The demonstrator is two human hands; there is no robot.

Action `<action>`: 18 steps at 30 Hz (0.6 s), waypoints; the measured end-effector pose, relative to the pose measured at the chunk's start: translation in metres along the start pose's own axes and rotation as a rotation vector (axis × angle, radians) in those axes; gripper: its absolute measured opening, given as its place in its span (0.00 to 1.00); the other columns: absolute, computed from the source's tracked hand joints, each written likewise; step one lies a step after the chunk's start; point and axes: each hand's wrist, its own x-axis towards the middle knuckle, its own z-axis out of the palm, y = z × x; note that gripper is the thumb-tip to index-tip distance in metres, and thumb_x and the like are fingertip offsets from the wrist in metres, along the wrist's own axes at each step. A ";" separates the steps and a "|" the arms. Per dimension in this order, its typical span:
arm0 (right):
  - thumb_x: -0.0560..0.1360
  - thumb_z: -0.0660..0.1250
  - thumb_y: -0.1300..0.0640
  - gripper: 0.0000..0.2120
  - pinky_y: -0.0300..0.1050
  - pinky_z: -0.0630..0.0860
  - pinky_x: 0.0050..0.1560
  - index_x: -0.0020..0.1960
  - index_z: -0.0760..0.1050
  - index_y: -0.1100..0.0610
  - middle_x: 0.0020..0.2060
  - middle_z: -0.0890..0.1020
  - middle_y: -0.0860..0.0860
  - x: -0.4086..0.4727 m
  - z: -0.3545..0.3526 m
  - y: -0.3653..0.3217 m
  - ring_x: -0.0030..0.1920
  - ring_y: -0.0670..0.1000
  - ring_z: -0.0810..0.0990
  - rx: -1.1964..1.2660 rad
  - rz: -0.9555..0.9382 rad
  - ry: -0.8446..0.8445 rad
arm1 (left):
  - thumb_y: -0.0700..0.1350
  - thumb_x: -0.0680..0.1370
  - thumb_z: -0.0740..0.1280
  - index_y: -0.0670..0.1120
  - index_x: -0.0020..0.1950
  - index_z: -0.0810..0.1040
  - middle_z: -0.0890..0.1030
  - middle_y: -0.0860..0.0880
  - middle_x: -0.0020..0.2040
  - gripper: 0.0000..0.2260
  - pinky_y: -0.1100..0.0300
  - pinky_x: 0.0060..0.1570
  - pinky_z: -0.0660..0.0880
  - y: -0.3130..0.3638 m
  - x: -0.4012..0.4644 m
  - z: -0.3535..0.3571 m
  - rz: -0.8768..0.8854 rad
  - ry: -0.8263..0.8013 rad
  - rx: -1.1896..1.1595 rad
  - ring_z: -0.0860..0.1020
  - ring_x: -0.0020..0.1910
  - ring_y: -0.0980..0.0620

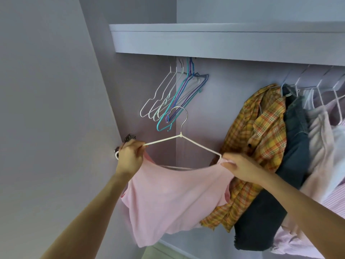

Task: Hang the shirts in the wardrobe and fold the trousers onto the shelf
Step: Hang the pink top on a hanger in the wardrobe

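Observation:
A pale pink top [168, 199] hangs between my hands in front of the open wardrobe. A white wire hanger [183, 141] with a metal hook sits in its neck opening. My left hand [128, 156] grips the hanger's left end together with the top's left shoulder. My right hand [240, 168] pinches the top's right shoulder strap at the hanger's right end. The hook points up, below the rail and free of it.
Several bare hangers [173, 94], white, teal and purple, hang at the left of the rail under a shelf [224, 42]. To the right hang a yellow plaid shirt [261, 146], a dark denim garment [291, 165] and pale pink and white clothes [321, 143]. The wardrobe door [46, 109] stands at left.

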 end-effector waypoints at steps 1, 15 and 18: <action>0.78 0.60 0.55 0.09 0.45 0.70 0.38 0.40 0.71 0.55 0.34 0.74 0.51 -0.006 0.002 0.001 0.37 0.50 0.75 0.061 0.019 -0.047 | 0.33 0.75 0.66 0.41 0.51 0.83 0.81 0.40 0.49 0.09 0.47 0.55 0.72 0.003 0.003 0.006 -0.016 -0.044 0.032 0.78 0.49 0.38; 0.80 0.54 0.57 0.12 0.42 0.71 0.39 0.52 0.74 0.61 0.41 0.77 0.54 -0.016 -0.022 -0.007 0.42 0.50 0.76 0.501 0.578 0.335 | 0.35 0.73 0.64 0.40 0.65 0.71 0.70 0.39 0.64 0.20 0.45 0.60 0.63 0.113 0.048 0.042 0.197 0.016 0.003 0.66 0.62 0.37; 0.81 0.53 0.55 0.12 0.48 0.74 0.48 0.56 0.71 0.60 0.46 0.77 0.56 -0.003 -0.040 -0.023 0.49 0.56 0.77 0.576 0.554 0.372 | 0.33 0.70 0.66 0.38 0.63 0.73 0.71 0.36 0.64 0.21 0.42 0.56 0.67 0.147 0.061 0.035 0.362 0.126 0.028 0.69 0.61 0.33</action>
